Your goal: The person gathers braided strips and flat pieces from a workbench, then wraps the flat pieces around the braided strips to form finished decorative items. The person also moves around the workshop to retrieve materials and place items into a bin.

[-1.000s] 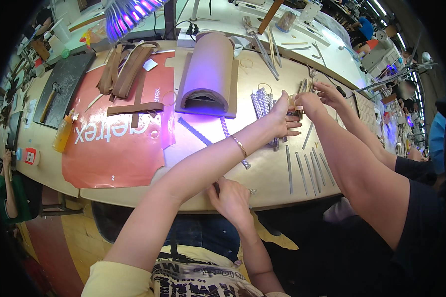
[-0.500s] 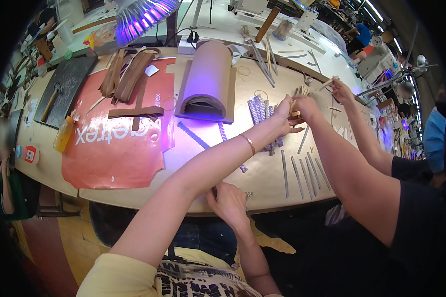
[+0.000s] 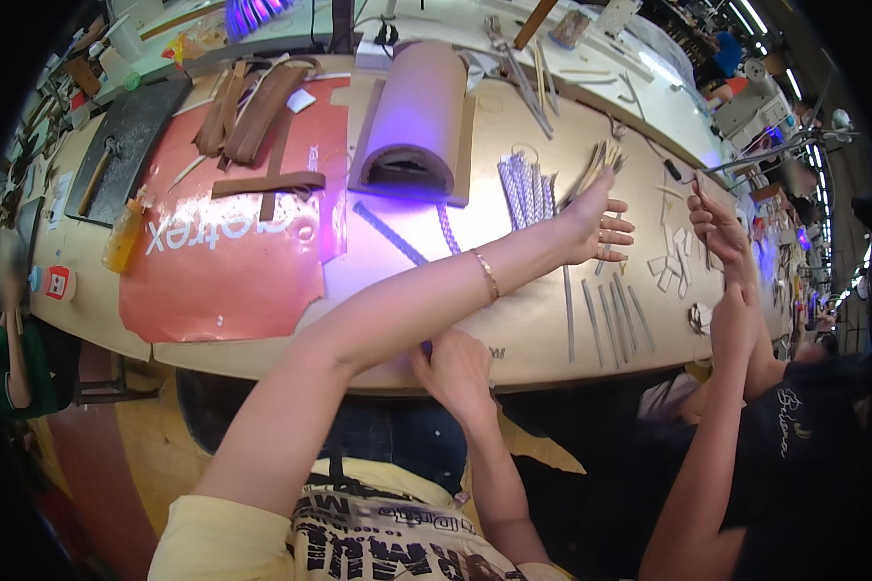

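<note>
My left hand reaches across the table to the right, fingers stretched out and apart. Its thumb is beside a bundle of thin tan strips; I cannot tell whether they touch. Several silver-grey braided straps lie just left of that hand. At the table's near edge, below my left forearm, my right hand is closed. A small dark bluish bit shows by its thumb, too little to name. A blue braided strap runs toward my left forearm, which hides part of the table.
A co-worker's hand at right pinches a thin strip. Grey strips lie in a row; pale pieces lie beyond. A curved cardboard form, red sheet, brown straps, hammer and amber bottle occupy the table.
The co-worker's hands have pulled back right, away from the tan strips and my left hand. My left hand's fingers have spread. The view has shifted slightly; my right hand stays by the edge.
</note>
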Demonstrator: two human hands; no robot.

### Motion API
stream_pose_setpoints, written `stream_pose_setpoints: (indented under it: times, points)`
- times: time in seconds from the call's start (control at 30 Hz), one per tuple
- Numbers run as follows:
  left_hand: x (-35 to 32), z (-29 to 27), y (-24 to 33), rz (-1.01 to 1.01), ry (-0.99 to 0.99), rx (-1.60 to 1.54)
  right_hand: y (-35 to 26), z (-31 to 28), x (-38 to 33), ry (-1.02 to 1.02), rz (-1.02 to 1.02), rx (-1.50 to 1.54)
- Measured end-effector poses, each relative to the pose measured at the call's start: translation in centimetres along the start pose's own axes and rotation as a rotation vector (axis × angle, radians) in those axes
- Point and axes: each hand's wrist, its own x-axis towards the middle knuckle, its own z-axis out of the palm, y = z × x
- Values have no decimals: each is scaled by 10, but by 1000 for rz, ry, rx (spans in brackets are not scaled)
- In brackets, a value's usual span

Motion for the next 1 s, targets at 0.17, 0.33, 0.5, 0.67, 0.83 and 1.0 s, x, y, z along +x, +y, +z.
stream_pose_setpoints:
  times: [0.17,0.33,0.5,0.67,0.83,1.0]
  points:
    - [-91,-31,-3,409,-96,940,-1,5,-3,120,-59,38]
    - [-233,-105,-14,833,528,1421,-5,-2,1,-73,92,49]
    - [-284,-136,-73,693,737,1672,-9,-4,6,-62,89,101]
    - [-279,-145,-107,680,711,1914,-10,-3,8,-115,150,106]
    - [-273,-146,-112,604,697,2012,-12,-5,10,-113,160,112]
    - [-273,-153,-111,671,657,2034,-12,-6,11,-147,178,105]
